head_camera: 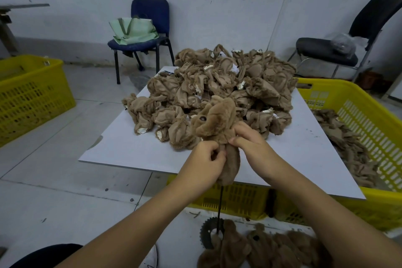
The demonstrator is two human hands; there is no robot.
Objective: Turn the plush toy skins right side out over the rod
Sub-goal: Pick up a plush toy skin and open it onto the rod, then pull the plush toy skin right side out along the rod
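Now you are in the middle of one skin, and most of the work is not done yet. The plush skin [219, 128] you hold stands over the thin black rod [220, 204], just in front of the big pile [221, 87] on the white board [134, 150]. Its fur side and one dark eye already show, so I judge this one nearly turned. Your left hand [205, 159] pinches the lower part of the skin, with its fingers curled onto the fabric. Your right hand [248, 137] grips the skin just beside it, with the thumb and fingers closed on the fur. Only the lower end seems left to pull down.

Behind the rod, the pile holds many skins with the smooth backing outside, so they wait for turning. Right of the rod, the yellow crate [348, 102] also holds skins; I cannot tell which side is out. Below the rod, near its toothed base [206, 233], several furry skins [272, 246] lie on the floor and look finished.
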